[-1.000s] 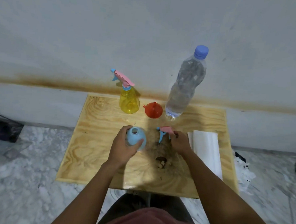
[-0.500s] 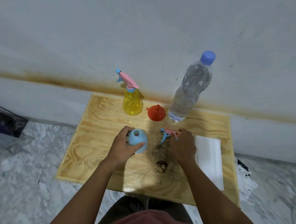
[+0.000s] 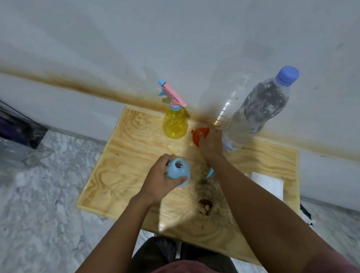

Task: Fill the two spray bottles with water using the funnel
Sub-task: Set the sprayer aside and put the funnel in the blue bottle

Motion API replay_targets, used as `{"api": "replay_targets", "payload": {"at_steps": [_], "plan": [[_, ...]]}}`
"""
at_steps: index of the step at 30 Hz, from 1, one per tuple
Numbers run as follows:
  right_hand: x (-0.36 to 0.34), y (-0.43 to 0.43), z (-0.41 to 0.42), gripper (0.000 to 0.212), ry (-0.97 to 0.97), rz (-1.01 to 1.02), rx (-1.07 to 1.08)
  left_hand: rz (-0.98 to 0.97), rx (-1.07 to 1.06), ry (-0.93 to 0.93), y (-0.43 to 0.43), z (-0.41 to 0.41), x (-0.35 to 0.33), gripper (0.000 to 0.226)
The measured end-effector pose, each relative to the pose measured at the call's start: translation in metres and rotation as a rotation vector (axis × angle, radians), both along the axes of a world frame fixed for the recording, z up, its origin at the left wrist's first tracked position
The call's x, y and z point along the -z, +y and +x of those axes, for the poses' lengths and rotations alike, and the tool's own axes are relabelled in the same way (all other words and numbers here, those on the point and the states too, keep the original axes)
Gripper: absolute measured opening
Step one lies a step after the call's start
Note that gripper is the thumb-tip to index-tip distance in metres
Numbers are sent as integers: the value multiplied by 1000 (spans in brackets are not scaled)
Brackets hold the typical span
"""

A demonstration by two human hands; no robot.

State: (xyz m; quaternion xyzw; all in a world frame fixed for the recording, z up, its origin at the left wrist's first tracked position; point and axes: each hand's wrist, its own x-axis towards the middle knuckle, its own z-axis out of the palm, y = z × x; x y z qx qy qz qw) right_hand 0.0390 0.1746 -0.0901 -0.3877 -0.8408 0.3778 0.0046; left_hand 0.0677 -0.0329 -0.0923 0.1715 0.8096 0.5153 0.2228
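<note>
The left hand (image 3: 159, 180) is gripping the round pale-blue plastic spray bottle (image 3: 178, 172), fingers curled closed around its body; the bottle is standing uncapped on the light plywood desk (image 3: 122, 164). The right hand (image 3: 211, 145) is lying over the small red plastic funnel (image 3: 199, 135), touching it; whether its fingers are closing on it cannot be told. The funnel is sitting between the yellow translucent spray bottle (image 3: 174, 126) with its pink-and-blue trigger head and the tall clear plastic water bottle (image 3: 255, 111) with a blue cap.
</note>
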Motion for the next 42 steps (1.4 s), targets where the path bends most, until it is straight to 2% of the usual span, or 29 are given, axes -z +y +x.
{"api": "replay_targets", "payload": {"at_steps": [7, 11, 14, 17, 20, 22, 25, 29, 32, 34, 36, 40, 42], "plan": [[-2, 0, 3, 29, 30, 41, 27, 45, -13, -31, -2, 4, -1, 52], [-21, -8, 34, 27, 192, 140, 18, 64, -42, -28, 1, 10, -6, 55], [-39, -14, 59, 30, 349, 165, 30, -1, -85, -24, 6, 13, -5, 64], [-64, -20, 77, 34, 406, 118, 73, -56, -57, 69, 6, 15, -9, 83], [-89, -24, 90, 35, 418, -66, 79, -34, 15, 135, -1, 9, -25, 100], [-102, -29, 95, 33, 446, -199, 56, 78, 22, 105, -5, 5, -46, 94], [-113, -40, 99, 30, 475, -377, 40, 238, 13, 40, -9, -3, -78, 67], [-120, -55, 100, 28, 464, -556, 61, 210, 128, 193, -17, -18, -97, 35], [-126, -59, 101, 28, 431, -551, 35, 208, 78, 184, -19, -19, -105, 22], [-127, -55, 107, 30, 440, -630, -28, 211, 28, 149, -21, -18, -108, 12], [-126, -53, 114, 31, 455, -709, -76, 194, -11, 93, -24, -16, -109, 14], [-118, -57, 124, 22, 455, -628, -115, 194, -38, -64, -25, -11, -113, 25], [-115, -60, 124, 26, 426, -606, -110, 175, -48, -113, -26, -9, -113, 28]]}}
